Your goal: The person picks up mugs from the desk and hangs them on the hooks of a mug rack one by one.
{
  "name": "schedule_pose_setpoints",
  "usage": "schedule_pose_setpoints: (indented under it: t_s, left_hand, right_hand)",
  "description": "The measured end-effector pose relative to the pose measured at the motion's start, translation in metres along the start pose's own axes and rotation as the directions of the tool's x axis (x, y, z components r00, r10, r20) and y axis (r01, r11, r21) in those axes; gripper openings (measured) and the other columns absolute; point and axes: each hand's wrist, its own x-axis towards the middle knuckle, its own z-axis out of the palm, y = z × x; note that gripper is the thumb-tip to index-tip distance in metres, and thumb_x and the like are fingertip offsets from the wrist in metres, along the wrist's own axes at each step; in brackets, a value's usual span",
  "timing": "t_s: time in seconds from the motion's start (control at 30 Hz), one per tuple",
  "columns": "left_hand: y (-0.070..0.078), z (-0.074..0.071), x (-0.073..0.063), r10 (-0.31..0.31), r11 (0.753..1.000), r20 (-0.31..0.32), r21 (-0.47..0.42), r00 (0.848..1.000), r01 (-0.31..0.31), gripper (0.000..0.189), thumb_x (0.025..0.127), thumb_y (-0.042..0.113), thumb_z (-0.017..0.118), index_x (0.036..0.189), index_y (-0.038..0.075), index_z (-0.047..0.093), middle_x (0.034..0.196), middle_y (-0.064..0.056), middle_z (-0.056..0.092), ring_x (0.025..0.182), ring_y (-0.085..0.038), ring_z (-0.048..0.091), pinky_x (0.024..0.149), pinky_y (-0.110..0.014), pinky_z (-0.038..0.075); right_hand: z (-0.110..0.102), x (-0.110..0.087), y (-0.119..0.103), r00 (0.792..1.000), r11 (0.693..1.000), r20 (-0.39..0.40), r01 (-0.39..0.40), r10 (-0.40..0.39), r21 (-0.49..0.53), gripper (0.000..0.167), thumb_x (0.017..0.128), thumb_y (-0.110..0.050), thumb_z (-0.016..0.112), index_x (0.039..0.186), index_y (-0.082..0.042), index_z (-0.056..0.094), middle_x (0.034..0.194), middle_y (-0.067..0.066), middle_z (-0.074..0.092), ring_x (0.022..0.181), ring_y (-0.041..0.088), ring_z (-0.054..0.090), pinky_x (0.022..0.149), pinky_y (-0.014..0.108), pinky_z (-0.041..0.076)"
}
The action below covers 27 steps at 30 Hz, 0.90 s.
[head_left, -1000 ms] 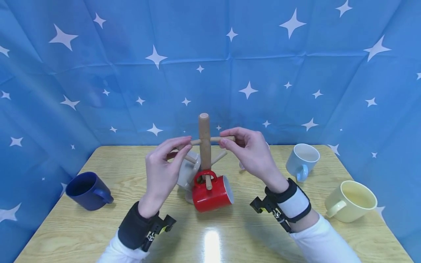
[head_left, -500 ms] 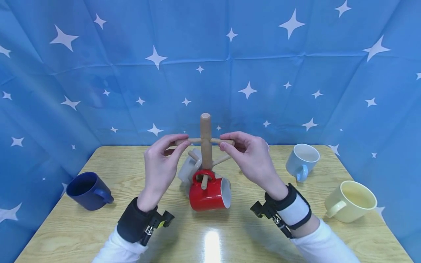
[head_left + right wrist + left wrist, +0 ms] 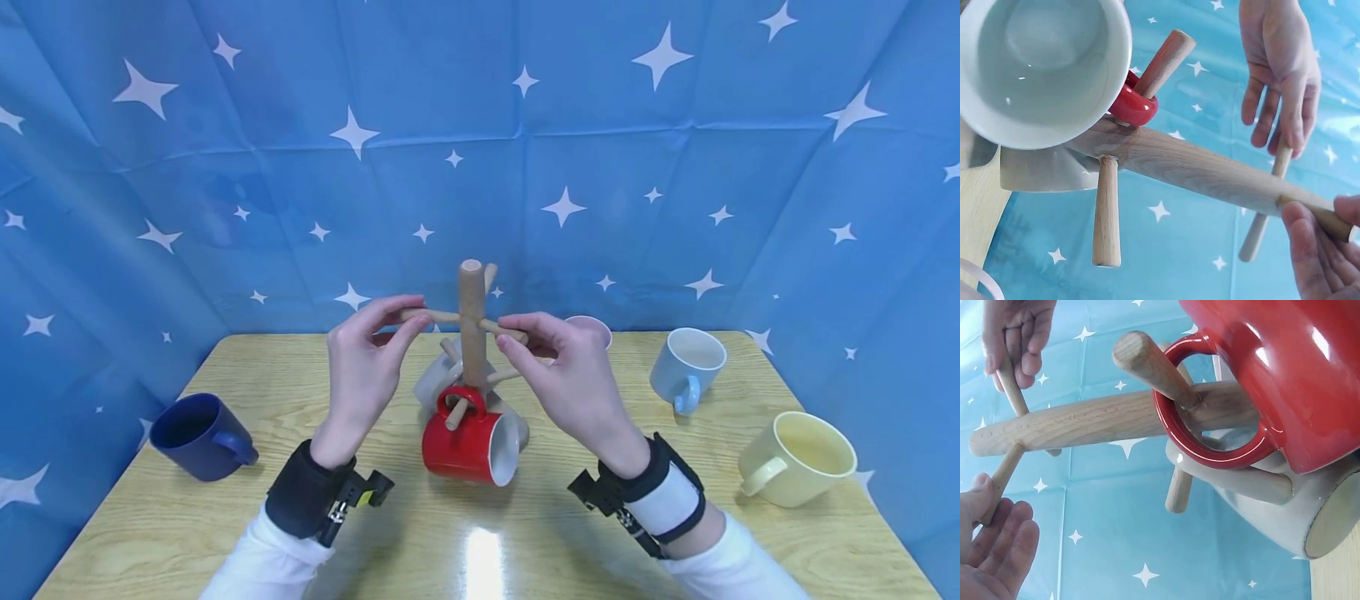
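Left hand (image 3: 360,358) pinches the upper left peg (image 3: 441,317) of the stand (image 3: 472,350), between both hands; it looks stiff, probably bottom-heavy, best held by its pegs. Low-hanging red mug (image 3: 456,448) seems slick, breakable; right hand (image 3: 581,379) pinches the upper right peg (image 3: 491,327).

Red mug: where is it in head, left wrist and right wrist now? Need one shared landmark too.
Head: red mug below picture centre, hanging by its handle on a wooden peg, mouth toward the right.
Left wrist: red mug upper right, cut off by the top and right edges.
Right wrist: red mug upper left, pale inside facing the camera, red handle partly visible.
Shared landmark: the stand's thick wooden post.
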Motion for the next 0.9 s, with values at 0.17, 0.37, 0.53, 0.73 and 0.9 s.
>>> schedule_pose_setpoints:
  t_s: [0.17,0.37,0.53,0.73,0.9]
  left_hand:
    - [-0.003,0.001,0.003,-0.001,1.0,0.001,-0.002,1.0,0.001,0.028,0.09,0.006,0.08,0.117,0.001,0.077,0.103,-0.017,0.08,0.095,-0.03,0.078,0.08,-0.004,0.054]
    - [-0.005,0.002,0.009,-0.005,1.0,0.029,0.011,1.0,0.004,0.028,0.091,0.008,0.079,0.118,0.002,0.077,0.104,-0.016,0.08,0.098,-0.03,0.078,0.078,-0.004,0.053]
    - [-0.006,0.003,0.012,-0.025,1.0,0.041,0.016,0.999,0.024,0.028,0.092,0.009,0.079,0.118,0.002,0.076,0.105,-0.016,0.08,0.099,-0.029,0.078,0.077,-0.004,0.052]
    - [-0.006,0.004,0.011,-0.054,0.999,0.041,-0.001,0.998,0.054,0.032,0.092,0.009,0.078,0.123,0.001,0.075,0.111,-0.017,0.079,0.101,-0.03,0.078,0.079,-0.004,0.053]
    - [-0.003,0.002,0.005,-0.107,0.994,0.027,-0.012,0.994,0.108,0.04,0.094,0.012,0.078,0.133,0.004,0.07,0.124,-0.015,0.077,0.109,-0.029,0.077,0.084,-0.004,0.054]
  right_hand:
    - [0.003,-0.005,-0.002,1.0,1.0,-0.003,0.011,-0.011,-0.003,0.024,0.095,-0.007,0.076,0.119,-0.002,0.077,0.1,0.012,0.082,0.085,0.02,0.077,0.086,0.035,0.066]
    - [0.006,-0.009,-0.004,0.999,0.999,-0.024,0.045,-0.046,-0.028,0.024,0.095,-0.008,0.076,0.119,-0.001,0.077,0.102,0.011,0.083,0.085,0.018,0.077,0.083,0.033,0.065]
    - [0.009,-0.012,-0.005,0.995,0.995,-0.035,0.094,-0.095,-0.036,0.027,0.094,-0.008,0.078,0.12,0.0,0.076,0.103,0.012,0.083,0.085,0.019,0.078,0.083,0.036,0.066]
    - [0.007,-0.012,-0.004,0.992,0.992,-0.027,0.126,-0.127,-0.032,0.028,0.093,-0.007,0.078,0.12,0.0,0.075,0.104,0.013,0.083,0.086,0.02,0.079,0.082,0.036,0.066]
    - [-0.002,-0.005,-0.002,0.991,0.991,0.019,0.136,-0.135,-0.006,0.027,0.093,-0.008,0.079,0.118,0.0,0.076,0.105,0.013,0.083,0.09,0.021,0.08,0.085,0.035,0.066]
